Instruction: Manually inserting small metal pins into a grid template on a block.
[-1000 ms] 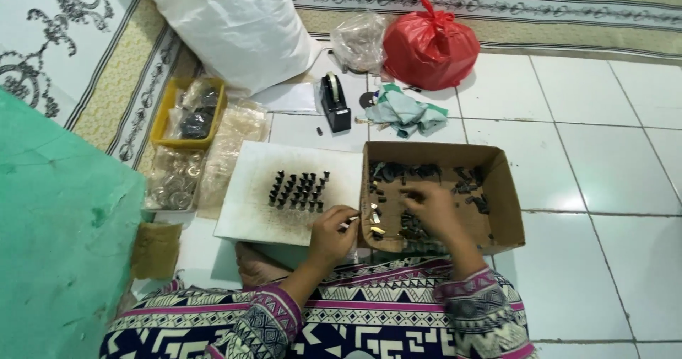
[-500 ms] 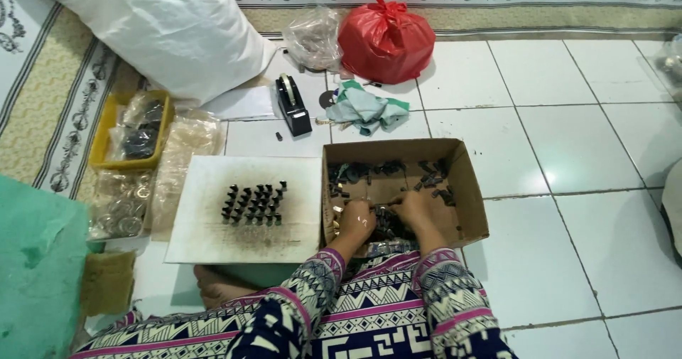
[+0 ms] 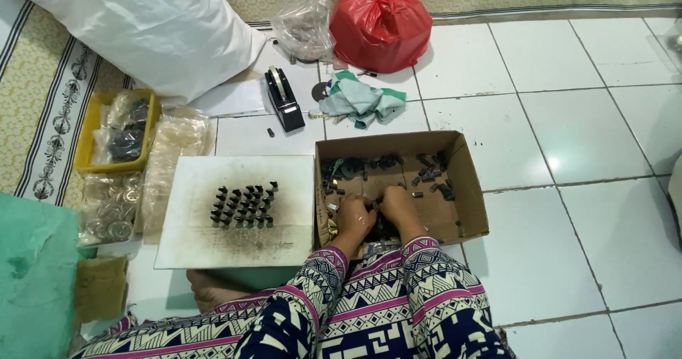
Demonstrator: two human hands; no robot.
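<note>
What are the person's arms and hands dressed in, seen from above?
Both arms wear long sleeves in a busy geometric print of navy, cream and magenta-pink bands, ending at the wrists. The left hand and the right hand are bare: no gloves, and no rings or watch that I can make out.

White tiled floor (image 3: 604, 117): cardboard box (image 3: 469, 188), white board (image 3: 234, 252), red bag (image 3: 380, 28)
</note>
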